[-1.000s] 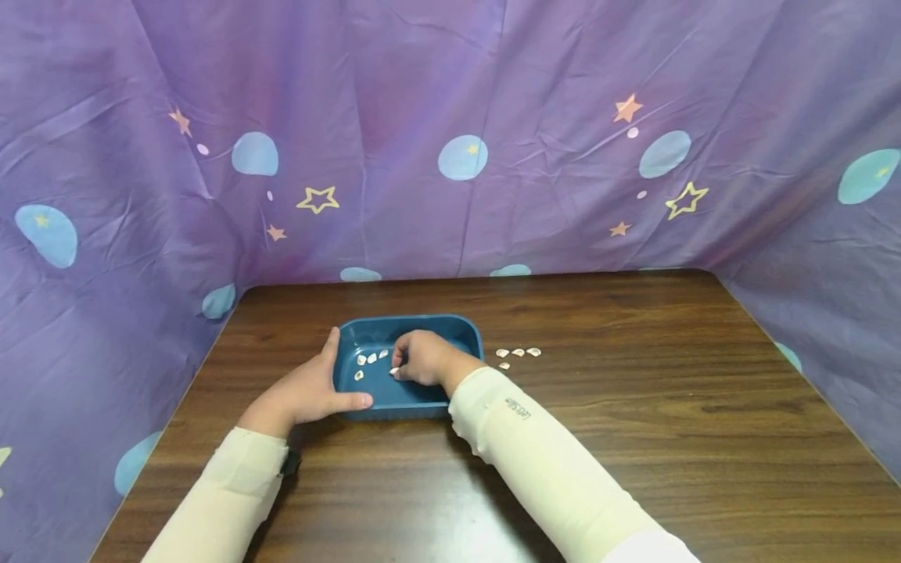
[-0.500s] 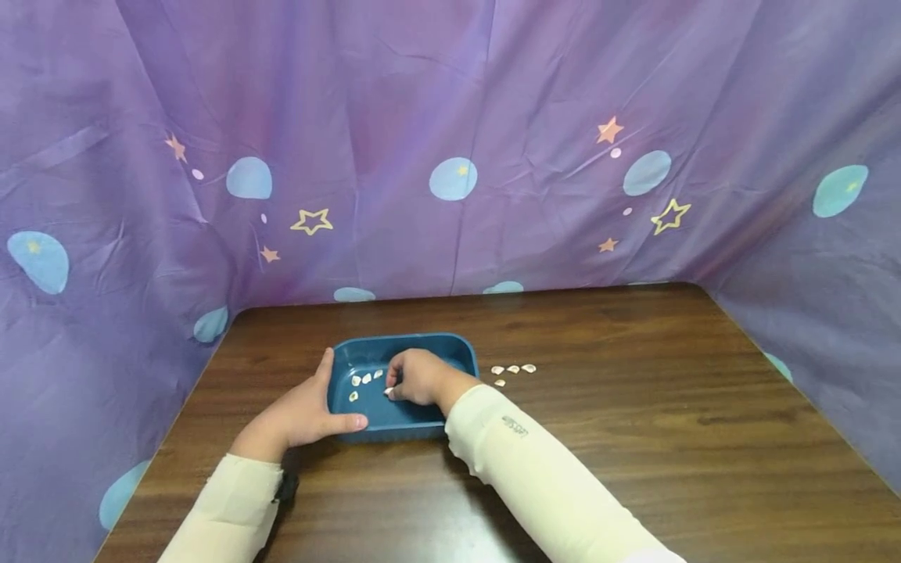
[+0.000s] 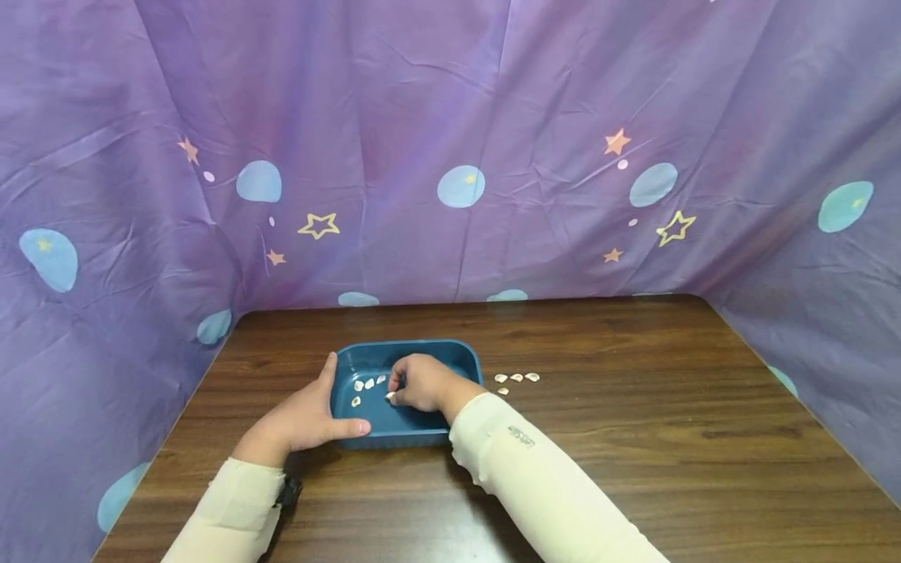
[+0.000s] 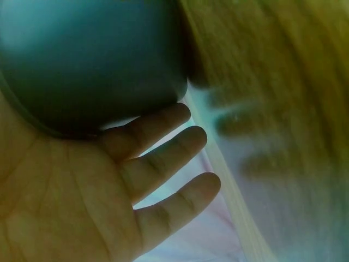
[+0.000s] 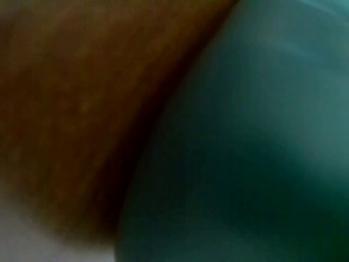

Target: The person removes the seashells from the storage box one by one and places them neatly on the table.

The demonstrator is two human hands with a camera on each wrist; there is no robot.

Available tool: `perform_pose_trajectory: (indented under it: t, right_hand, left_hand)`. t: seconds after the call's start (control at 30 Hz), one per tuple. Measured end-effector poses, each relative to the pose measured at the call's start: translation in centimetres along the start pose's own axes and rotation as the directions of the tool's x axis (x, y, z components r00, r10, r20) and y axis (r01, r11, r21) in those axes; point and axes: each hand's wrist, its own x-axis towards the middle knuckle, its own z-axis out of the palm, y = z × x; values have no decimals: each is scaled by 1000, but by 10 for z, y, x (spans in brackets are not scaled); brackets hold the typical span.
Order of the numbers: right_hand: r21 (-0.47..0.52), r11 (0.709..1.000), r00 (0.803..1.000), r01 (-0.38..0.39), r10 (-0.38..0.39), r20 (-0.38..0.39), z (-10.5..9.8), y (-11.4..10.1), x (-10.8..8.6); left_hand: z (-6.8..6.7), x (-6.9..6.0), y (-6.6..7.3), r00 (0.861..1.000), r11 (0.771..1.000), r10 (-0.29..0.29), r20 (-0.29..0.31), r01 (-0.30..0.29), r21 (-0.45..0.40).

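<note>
Several small whitish seashells [image 3: 369,384] lie in the left part of a blue rectangular tray [image 3: 394,435]. My left hand [image 3: 303,414] rests against the tray's left end. Its thumb lies at the near rim, and its other fingers [image 4: 163,164] stretch out fairly straight beside the tray's outer wall. Inside the tray, my right hand [image 3: 425,381] pinches one shell [image 3: 390,396] between thumb and fingertips, low near the floor. Whether that shell touches the floor cannot be told. The right wrist view is blurred, with only skin and the blue tray [image 5: 245,136] filling it.
On the brown wooden table [image 3: 633,407], right of the tray, several more shells [image 3: 517,378] lie in a short row, with a single shell [image 3: 503,391] in front of it. A purple curtain [image 3: 394,117] with stars hangs behind and at both sides.
The head view has shifted slightly, so everything sits lower in it. Both hands stay almost where they were, the right hand still pinching the shell in the tray.
</note>
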Motion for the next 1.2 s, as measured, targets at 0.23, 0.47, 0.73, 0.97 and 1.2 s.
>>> perform_pose_trajectory:
  t: [0.23, 0.47, 0.73, 0.97, 1.2]
  right_hand:
    - [14, 1000, 1000, 18, -18, -15, 1, -1, -2]
    - [41, 996, 993, 85, -82, -85, -1, 3, -1]
    - [140, 978, 976, 157, -133, -170, -16, 1, -4]
    - [197, 966, 973, 170, -133, -190, -34, 1, -15]
    - [188, 965, 965, 183, -140, -220, -54, 14, -32]
  left_hand:
    - [1, 0, -1, 1000, 1000, -2, -1, 2, -3]
    - [2, 2, 0, 1000, 1000, 13, 2, -13, -10]
    - [-2, 6, 5, 1000, 1000, 9, -8, -9, -11]
    - [-1, 4, 3, 1000, 1000, 3, -14, -3, 0]
    - [0, 2, 0, 1000, 1000, -14, -17, 14, 0]
